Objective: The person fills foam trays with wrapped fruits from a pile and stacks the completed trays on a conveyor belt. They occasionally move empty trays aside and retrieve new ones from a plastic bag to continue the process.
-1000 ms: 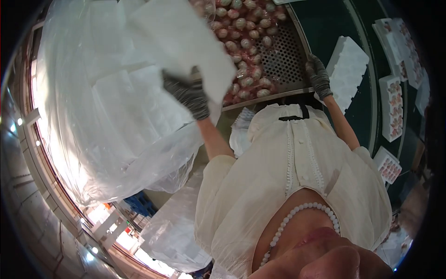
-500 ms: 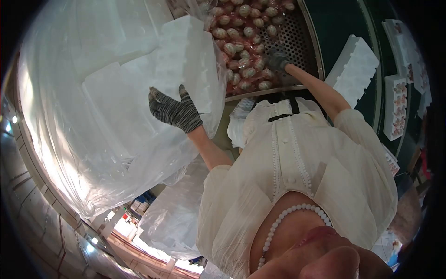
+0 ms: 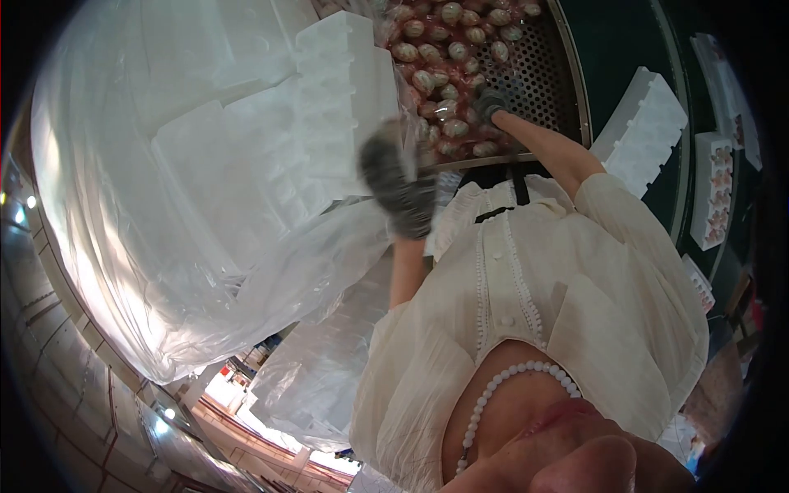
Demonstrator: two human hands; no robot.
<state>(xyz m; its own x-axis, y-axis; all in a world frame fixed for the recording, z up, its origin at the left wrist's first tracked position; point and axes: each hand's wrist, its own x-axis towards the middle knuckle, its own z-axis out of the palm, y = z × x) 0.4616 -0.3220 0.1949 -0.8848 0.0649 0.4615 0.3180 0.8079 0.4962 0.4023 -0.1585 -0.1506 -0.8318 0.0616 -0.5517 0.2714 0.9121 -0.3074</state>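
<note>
My left hand (image 3: 400, 185), in a grey striped knit glove, is smeared by motion. It is in front of the white foam trays (image 3: 333, 99), close to the near-left corner of the metal bin; its fingers cannot be made out. My right hand (image 3: 491, 104), in a dark grey glove, reaches into the bin at the right edge of a pile of striped egg-shaped pieces (image 3: 446, 109) in clear and reddish wrapping. The fingers of this hand are hidden, so its grip does not show. Perforated metal (image 3: 542, 74) forms the bin's floor.
A large clear plastic bag (image 3: 189, 287) surrounds the stacked trays on the left. To the right, a white foam tray (image 3: 643, 127) lies on a dark green surface (image 3: 612, 41). Farther right are filled trays (image 3: 712, 191). Another plastic-covered bundle (image 3: 316, 378) stands at lower left.
My left hand has moved right, away from the bagged trays and toward the bin. My right hand stays in the bin beside the wrapped pieces. The view has shifted slightly.
</note>
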